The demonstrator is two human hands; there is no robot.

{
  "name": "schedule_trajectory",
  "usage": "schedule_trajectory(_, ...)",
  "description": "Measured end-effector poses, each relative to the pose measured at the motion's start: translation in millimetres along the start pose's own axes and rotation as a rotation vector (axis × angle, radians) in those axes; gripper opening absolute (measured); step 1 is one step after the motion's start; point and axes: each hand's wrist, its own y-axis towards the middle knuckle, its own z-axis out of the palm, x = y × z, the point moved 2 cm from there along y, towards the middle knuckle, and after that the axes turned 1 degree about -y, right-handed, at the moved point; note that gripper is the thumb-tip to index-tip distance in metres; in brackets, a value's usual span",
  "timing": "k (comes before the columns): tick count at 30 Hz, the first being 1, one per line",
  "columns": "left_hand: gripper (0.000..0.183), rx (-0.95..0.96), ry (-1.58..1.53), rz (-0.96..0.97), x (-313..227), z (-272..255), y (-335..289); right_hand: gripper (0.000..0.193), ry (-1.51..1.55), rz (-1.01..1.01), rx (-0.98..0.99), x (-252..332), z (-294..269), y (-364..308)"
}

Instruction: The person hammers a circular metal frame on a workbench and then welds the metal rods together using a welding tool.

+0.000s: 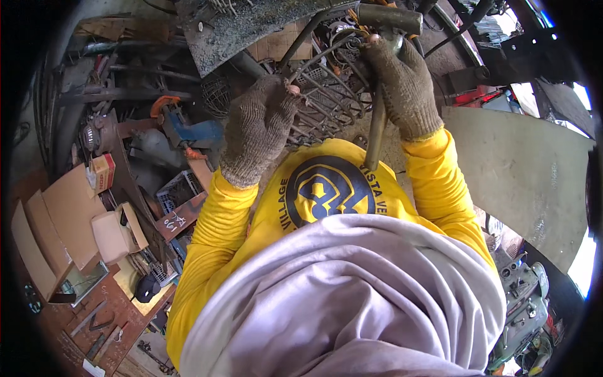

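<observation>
Around hammer (392,21) — right hand (405,91) curled

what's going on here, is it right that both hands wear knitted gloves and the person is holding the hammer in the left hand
Not quite: the hammer is in the right hand, not the left hand, as the head view shows. Both hands do wear knitted gloves.

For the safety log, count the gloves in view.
2: the left glove, worn, left of the hammer handle; the right glove, worn, gripping that handle. Others may be hidden in the clutter.
</observation>
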Motion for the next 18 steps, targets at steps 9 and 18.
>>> schedule_trajectory(9,0.034,-0.091,-0.056,0.003,8,-14,6,0.035,0.169,0.047,0.089,-9,-16,-4)
schedule_trajectory(18,0.033,-0.071,-0.023,-0.012,6,-15,12,0.034,0.105,0.068,-0.006,-14,-9,-7)
